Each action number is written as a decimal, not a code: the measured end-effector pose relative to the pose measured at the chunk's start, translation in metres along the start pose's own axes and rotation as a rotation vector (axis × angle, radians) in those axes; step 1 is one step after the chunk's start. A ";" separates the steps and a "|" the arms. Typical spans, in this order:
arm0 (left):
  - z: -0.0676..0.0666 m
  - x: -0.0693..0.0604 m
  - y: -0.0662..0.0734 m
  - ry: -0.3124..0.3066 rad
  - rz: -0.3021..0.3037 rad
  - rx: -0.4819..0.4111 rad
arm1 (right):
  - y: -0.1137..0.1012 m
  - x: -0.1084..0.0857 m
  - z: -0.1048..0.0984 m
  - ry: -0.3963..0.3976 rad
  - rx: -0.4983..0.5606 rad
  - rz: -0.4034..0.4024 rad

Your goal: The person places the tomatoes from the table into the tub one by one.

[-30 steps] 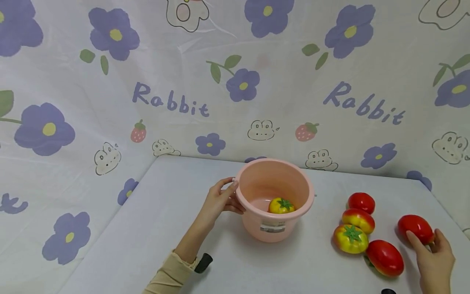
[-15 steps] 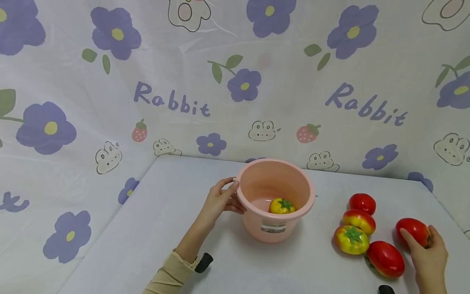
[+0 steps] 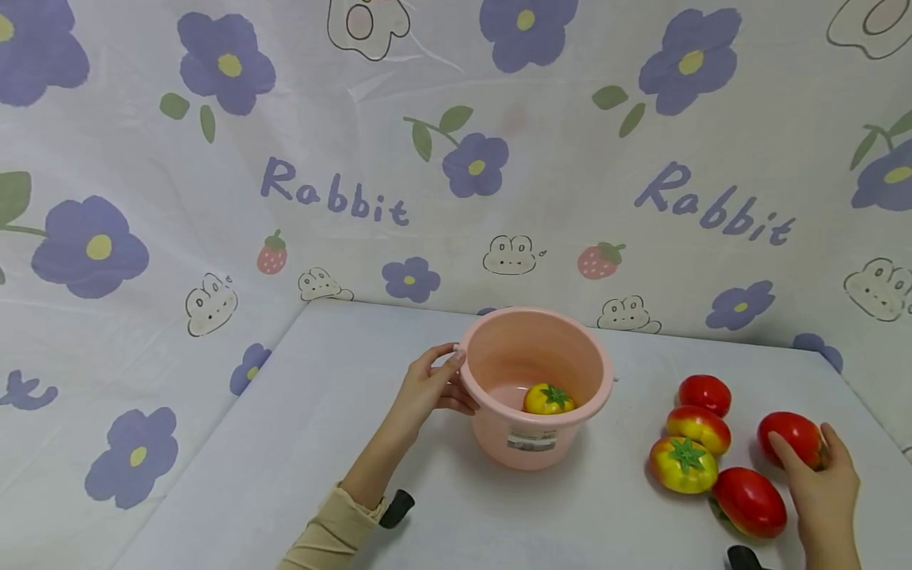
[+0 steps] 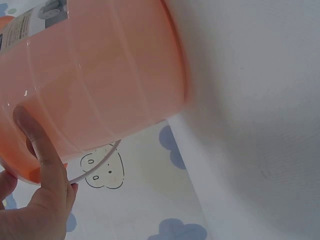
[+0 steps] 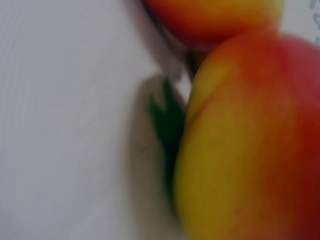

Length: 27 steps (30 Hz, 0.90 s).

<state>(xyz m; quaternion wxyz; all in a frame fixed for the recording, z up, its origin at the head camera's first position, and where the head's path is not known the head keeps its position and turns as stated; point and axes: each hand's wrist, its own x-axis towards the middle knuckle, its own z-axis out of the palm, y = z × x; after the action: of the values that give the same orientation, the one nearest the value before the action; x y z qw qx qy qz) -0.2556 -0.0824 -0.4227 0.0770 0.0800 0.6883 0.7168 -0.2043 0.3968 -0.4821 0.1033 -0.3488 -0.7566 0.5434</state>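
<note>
A pink bucket stands mid-table with a yellow toy fruit inside. My left hand grips its left rim; in the left wrist view the fingers of the hand lie along the pink wall. At the right, my right hand holds a red toy fruit between thumb and fingers. Close by lies another red fruit. The right wrist view shows a large yellow-red fruit with a green leaf; the right hand is not visible there.
Left of the right hand, a yellow-green fruit, a red-yellow fruit and a red fruit form a row on the white table. A patterned cloth hangs behind.
My right hand has moved slightly left with the red fruit, closer to the other fruits. The left hand stays on the bucket's rim.
</note>
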 end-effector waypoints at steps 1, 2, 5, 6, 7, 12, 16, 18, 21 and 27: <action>0.000 0.000 0.000 0.000 0.000 0.001 | -0.002 -0.001 0.000 0.001 -0.004 -0.009; 0.000 0.000 0.000 -0.001 0.001 0.001 | -0.004 -0.001 0.001 -0.001 -0.011 -0.016; 0.000 0.000 0.000 0.001 0.000 0.002 | -0.011 -0.004 0.002 -0.009 -0.025 -0.034; 0.000 0.000 0.000 0.000 0.000 0.001 | -0.014 -0.005 0.002 -0.015 -0.026 -0.039; 0.000 0.000 0.000 -0.001 0.001 0.001 | -0.017 -0.007 0.003 -0.021 -0.027 -0.044; 0.000 0.000 0.001 -0.002 0.001 0.003 | -0.034 -0.015 0.006 -0.039 -0.039 -0.070; 0.001 0.000 0.001 -0.001 0.000 0.004 | -0.048 -0.023 0.010 -0.037 -0.058 -0.099; 0.001 0.001 0.001 0.001 0.001 0.005 | -0.055 -0.027 0.012 -0.036 -0.058 -0.116; 0.001 0.001 0.001 0.002 0.003 0.008 | -0.063 -0.031 0.015 -0.043 -0.044 -0.139; 0.000 0.001 0.000 0.001 0.004 0.005 | -0.073 -0.037 0.023 -0.077 -0.029 -0.198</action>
<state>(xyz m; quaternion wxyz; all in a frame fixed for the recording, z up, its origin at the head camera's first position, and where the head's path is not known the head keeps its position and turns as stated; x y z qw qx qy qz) -0.2568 -0.0819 -0.4229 0.0749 0.0810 0.6899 0.7154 -0.2199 0.3438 -0.4173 0.1220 -0.2526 -0.7986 0.5324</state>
